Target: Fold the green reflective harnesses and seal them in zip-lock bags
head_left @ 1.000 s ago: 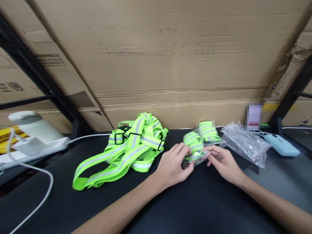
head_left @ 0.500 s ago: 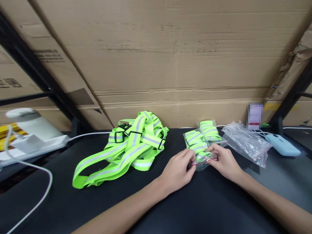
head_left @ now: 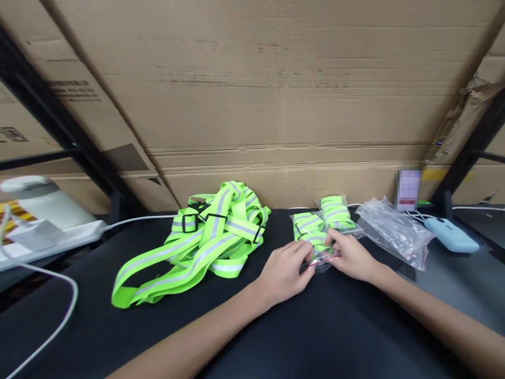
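A clear zip bag (head_left: 310, 229) with a folded neon-green reflective strap inside lies on the black tabletop. My left hand (head_left: 287, 268) pinches the left end of its red-lined zip edge. At the right end of that edge, my right hand (head_left: 349, 253) grips the plastic between thumb and fingers. Just behind, a second bagged reflective strap (head_left: 336, 211) rests near the cardboard. To the left of my hands lies a tangled heap of loose green reflective straps (head_left: 213, 231) with black buckles.
Clear plastic bags (head_left: 396, 231) lie to the right, beside a light-blue device (head_left: 452, 235) with a cord. At far left are a white power strip (head_left: 89, 231), a plug and a white bottle (head_left: 47, 202). A cardboard wall (head_left: 292, 105) stands behind, between black frame bars.
My right hand has shifted slightly left along the bag's zip edge, toward my left hand. Both hands keep hold of the bag. The whole view has moved a little.
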### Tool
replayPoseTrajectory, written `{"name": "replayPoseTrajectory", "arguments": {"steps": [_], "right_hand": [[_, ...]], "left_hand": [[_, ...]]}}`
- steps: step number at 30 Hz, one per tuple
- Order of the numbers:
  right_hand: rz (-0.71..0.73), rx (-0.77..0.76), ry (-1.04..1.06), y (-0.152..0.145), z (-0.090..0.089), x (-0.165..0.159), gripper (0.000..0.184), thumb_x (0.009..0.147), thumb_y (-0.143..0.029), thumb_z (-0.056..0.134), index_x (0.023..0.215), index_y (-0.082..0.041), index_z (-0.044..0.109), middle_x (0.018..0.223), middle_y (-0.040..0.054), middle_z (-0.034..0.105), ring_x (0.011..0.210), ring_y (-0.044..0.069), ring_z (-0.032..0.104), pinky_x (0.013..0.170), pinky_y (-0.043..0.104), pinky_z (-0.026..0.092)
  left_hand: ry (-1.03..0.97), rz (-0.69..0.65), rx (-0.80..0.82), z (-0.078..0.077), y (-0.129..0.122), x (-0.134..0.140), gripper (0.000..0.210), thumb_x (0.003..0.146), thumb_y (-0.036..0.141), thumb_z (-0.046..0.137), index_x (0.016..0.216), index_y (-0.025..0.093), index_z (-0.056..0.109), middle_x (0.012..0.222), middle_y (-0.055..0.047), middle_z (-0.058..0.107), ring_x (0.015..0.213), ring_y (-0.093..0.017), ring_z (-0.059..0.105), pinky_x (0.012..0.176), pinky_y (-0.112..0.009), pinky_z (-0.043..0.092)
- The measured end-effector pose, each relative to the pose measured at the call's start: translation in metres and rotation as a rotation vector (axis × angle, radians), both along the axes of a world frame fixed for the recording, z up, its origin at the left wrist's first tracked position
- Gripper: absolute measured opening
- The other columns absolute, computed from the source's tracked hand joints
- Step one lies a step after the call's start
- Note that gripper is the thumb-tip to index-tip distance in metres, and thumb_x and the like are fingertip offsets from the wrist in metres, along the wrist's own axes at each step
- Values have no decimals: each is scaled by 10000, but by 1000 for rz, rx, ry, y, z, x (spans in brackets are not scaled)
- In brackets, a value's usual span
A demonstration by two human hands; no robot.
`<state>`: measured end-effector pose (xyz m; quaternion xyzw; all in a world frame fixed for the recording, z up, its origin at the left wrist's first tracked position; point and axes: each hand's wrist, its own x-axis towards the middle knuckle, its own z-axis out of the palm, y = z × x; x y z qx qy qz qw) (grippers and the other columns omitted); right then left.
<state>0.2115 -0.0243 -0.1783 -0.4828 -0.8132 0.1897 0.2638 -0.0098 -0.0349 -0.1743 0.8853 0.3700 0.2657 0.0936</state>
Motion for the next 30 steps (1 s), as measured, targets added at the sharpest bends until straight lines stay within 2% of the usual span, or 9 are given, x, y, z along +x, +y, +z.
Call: {"name": "replayPoseTrajectory", "arguments": {"steps": [2, 7, 13, 16, 18, 20, 23, 26, 30], "right_hand": [[11, 22, -71, 6, 1, -6, 161, 854, -235, 630, 948, -232, 499, 514, -95, 497, 475, 144, 497, 508, 229, 266], [2, 101, -192, 9, -5, -20, 249, 926, -317, 568, 1144, -196, 562, 608, -16, 633, 543, 192, 598, 532, 249, 260], [-4, 132, -211, 3, -3, -10, 410, 944, -211, 464, 1322, -217, 622, 744, 13, 707, 655, 195, 667, 622, 273, 424], [-4, 166, -197, 1, -1, -3, 437, 980, -245, 441, 1381, -218, 613, 886, 48, 740, 729, 195, 686, 689, 303, 503], [-13, 202, -171, -1, -1, -2, 446, 988, -285, 464, 1412, -212, 582, 961, 67, 749, 759, 200, 698, 700, 315, 532], [-22, 254, -142, -3, -2, -4, 434, 980, -300, 503, 1400, -213, 574, 982, 72, 756, 757, 200, 705, 681, 310, 540], [-28, 330, -124, -6, -3, -8, 282, 976, -293, 535, 1229, -228, 640, 929, 57, 767, 689, 181, 691, 612, 279, 515], [-23, 356, -91, -6, -3, -8, 178, 988, -292, 540, 1097, -230, 666, 866, 39, 771, 649, 170, 687, 589, 269, 502], [-8, 342, -37, -2, -4, 1, 196, 1008, -277, 513, 1073, -240, 694, 808, 26, 777, 643, 170, 709, 610, 275, 517]], "left_hand": [[35, 43, -30, -2, 9, -5, 176, 825, 168, 570, 774, 227, 413, 749, 17, 553, 716, -189, 553, 617, -285, 335], [8, 139, -78, -8, 28, -18, 264, 810, 137, 567, 691, 222, 348, 594, 53, 449, 549, -151, 469, 551, -266, 259], [-25, 95, -109, -9, 27, -28, 198, 872, 173, 540, 729, 218, 410, 639, 51, 491, 575, -136, 494, 563, -242, 308], [-31, 84, -111, -6, 24, -39, 98, 899, 212, 536, 823, 220, 475, 737, 36, 554, 642, -143, 539, 601, -243, 359], [-12, 138, -112, -4, 23, -45, 99, 911, 275, 562, 872, 223, 487, 753, 35, 569, 653, -152, 553, 610, -254, 368], [9, 211, -121, -2, 21, -48, 164, 917, 342, 590, 884, 228, 477, 715, 47, 568, 632, -158, 556, 594, -259, 355], [-23, 240, -129, 2, 17, -45, 221, 924, 366, 600, 850, 230, 442, 664, 65, 560, 604, -150, 552, 577, -257, 349], [-91, 193, -94, 3, 16, -43, 187, 921, 314, 593, 836, 225, 452, 704, 56, 576, 618, -136, 554, 593, -257, 388], [-166, 96, -49, 0, 19, -47, 46, 934, 268, 585, 947, 225, 582, 817, 21, 657, 676, -135, 575, 625, -259, 453]]}}
